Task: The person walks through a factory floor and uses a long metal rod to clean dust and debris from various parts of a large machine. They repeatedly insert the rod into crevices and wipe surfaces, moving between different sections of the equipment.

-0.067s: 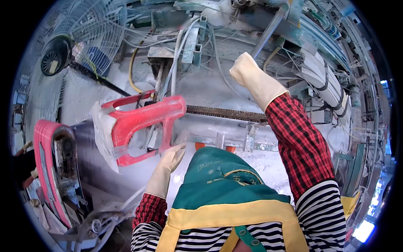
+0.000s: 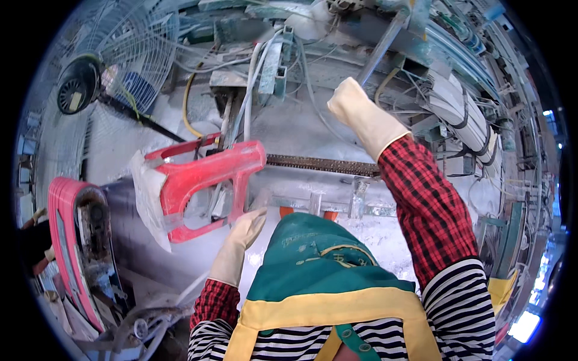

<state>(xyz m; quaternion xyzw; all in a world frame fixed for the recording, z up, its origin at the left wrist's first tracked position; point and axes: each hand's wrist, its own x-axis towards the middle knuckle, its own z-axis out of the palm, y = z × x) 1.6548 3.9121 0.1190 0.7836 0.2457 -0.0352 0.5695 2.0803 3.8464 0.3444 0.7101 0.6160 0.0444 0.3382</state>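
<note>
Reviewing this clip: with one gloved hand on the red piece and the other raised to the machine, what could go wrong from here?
The left hand only touches the lower edge of the red plastic frame; with so slight a grip it might slip. The right hand grips a metal lever among hanging cables, which the sleeve could snag.

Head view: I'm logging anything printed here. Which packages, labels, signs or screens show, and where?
Clear plastic wrap: over the left end of the red plastic part, whitish, crumpled.
Apron print: pale marking on the green apron's chest, low centre.
No signs or screens show.
</note>
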